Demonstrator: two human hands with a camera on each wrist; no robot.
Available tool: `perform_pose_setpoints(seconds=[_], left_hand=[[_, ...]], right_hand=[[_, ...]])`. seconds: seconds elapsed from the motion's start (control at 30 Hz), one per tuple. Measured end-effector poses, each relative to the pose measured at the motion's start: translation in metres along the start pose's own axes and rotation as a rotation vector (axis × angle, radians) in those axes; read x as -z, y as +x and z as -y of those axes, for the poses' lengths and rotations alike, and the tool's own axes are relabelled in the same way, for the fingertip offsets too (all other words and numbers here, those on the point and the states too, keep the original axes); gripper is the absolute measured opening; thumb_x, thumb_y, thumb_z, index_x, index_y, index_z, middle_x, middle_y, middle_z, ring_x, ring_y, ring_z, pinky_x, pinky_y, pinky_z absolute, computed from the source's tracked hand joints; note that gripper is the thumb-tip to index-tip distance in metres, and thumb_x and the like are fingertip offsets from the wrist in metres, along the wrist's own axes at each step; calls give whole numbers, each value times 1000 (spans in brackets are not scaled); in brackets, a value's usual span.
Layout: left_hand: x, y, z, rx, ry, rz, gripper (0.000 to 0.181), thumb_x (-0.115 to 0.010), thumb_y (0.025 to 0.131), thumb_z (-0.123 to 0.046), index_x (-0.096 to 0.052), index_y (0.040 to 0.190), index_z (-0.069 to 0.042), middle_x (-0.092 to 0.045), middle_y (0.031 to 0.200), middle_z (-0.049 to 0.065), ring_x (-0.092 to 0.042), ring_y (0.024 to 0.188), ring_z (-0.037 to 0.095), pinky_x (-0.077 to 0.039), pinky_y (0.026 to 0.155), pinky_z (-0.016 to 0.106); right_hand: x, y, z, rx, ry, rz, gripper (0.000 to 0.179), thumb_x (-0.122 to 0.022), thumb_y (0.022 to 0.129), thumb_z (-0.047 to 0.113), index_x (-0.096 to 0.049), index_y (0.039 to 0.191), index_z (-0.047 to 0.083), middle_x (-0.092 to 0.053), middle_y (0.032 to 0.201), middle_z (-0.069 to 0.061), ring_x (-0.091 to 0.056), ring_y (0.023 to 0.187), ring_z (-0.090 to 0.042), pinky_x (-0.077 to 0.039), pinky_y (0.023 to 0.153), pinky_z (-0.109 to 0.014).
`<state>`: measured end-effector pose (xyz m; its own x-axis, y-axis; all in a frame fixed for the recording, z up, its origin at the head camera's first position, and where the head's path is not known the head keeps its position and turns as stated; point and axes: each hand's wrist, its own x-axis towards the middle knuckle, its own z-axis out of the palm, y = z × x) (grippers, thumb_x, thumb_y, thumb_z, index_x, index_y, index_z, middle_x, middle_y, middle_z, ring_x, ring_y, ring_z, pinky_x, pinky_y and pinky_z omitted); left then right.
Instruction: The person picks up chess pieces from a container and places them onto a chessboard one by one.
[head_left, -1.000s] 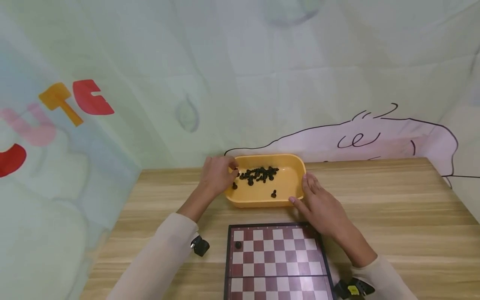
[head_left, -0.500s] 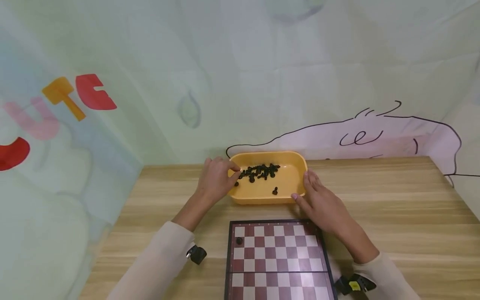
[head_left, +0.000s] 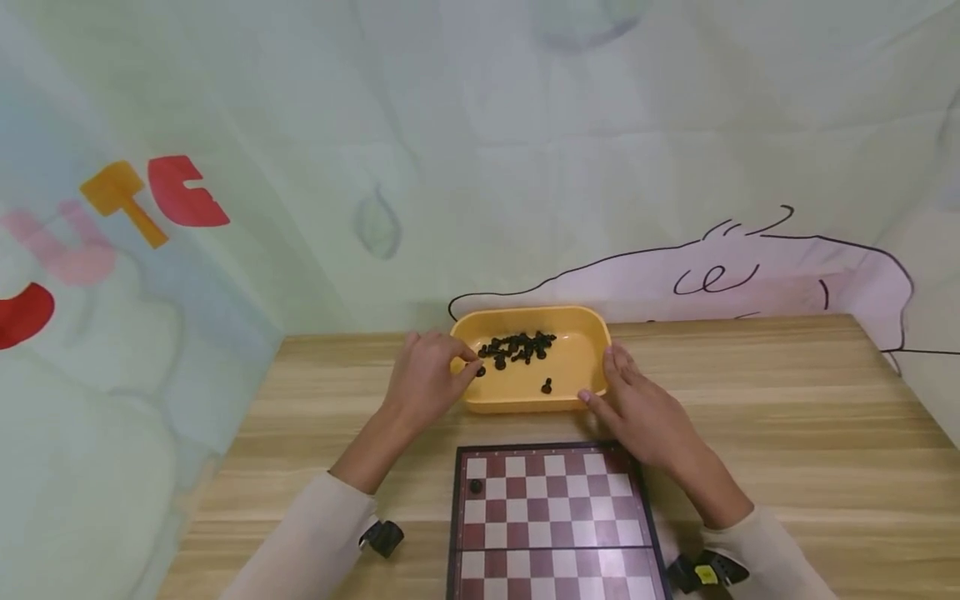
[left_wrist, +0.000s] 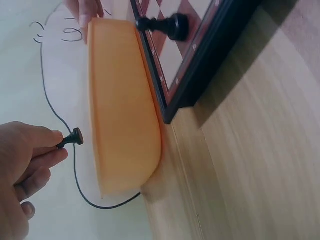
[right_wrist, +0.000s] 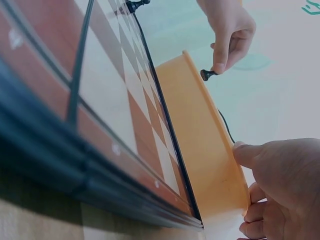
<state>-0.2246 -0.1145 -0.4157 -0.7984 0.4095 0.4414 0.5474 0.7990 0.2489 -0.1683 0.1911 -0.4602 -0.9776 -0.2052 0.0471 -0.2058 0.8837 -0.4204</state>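
The left hand (head_left: 423, 379) is clamped on a small dark chess piece (left_wrist: 74, 137), pinching its top between thumb and forefinger while the base points down at a slight tilt; the other fingers are curled back toward the palm. That piece is over the left end of a yellow tray (head_left: 577, 358), close to the rim. The right hand (head_left: 648, 412) grips the tray's right end, thumb on the near rim by the corner and fingers against the outside of the end wall. Inside the tray, a loose pile of dark pieces (head_left: 513, 347) lies jumbled toward the back and left, and a single piece (head_left: 547, 387) lies apart from them near the front wall. The tray rests on a wood-grain tabletop (head_left: 750, 392), just beyond a red and white chessboard (head_left: 558, 525) with a black frame. One dark pawn (head_left: 476, 486) stands upright on the board, in the left column, second row from the far edge. Behind the tabletop hangs a pale green printed backdrop (head_left: 480, 167), and a black device (head_left: 382, 538) shows beside the left sleeve (head_left: 311, 533)
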Motion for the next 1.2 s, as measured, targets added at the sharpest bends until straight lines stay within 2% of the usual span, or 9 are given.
perform_pose_setpoints(seconds=[0.17, 0.3, 0.5, 0.87, 1.2], left_hand=[[5, -10, -8, -20, -51, -31, 9, -91, 86, -17, -83, 85, -12, -80, 83, 0, -62, 74, 18, -36, 74, 30], [7, -19, -14, -42, -78, -58, 9, -92, 84, -16, -83, 86, -13, -80, 82, -1, -53, 67, 13, -32, 70, 28], [8, -33, -21, -47, -106, -63, 14, -93, 83, -18, -82, 90, -15, -78, 82, -2, -49, 68, 10, -30, 68, 28], [4, -67, -20, 10, -187, -37, 17, -93, 82, -15, -82, 95, -18, -80, 91, -8, -56, 73, 7, -36, 73, 26], [4, -81, -21, 16, -221, -42, 15, -91, 84, -16, -83, 97, -20, -82, 98, -9, -59, 75, 9, -36, 73, 26]], right_hand=[[1, 1, 0, -1, 17, -10, 88, -49, 110, 55, -18, 164, -7, -14, 174, -25, -24, 160, -45, -32, 127, -63], [1, 1, -1, -3, 19, -22, 88, -51, 110, 54, -20, 164, -7, -16, 174, -25, -25, 160, -45, -33, 126, -63], [1, 2, -1, -11, 22, -32, 88, -52, 109, 55, -21, 164, -6, -17, 174, -24, -27, 160, -45, -35, 126, -63], [-3, 2, 4, -27, 38, -18, 87, -55, 108, 53, -22, 164, -5, -17, 174, -24, -27, 159, -45, -35, 125, -64], [1, 0, 3, -17, 21, -6, 90, -48, 109, 60, -22, 164, -7, -17, 174, -26, -28, 158, -47, -36, 124, -65]])
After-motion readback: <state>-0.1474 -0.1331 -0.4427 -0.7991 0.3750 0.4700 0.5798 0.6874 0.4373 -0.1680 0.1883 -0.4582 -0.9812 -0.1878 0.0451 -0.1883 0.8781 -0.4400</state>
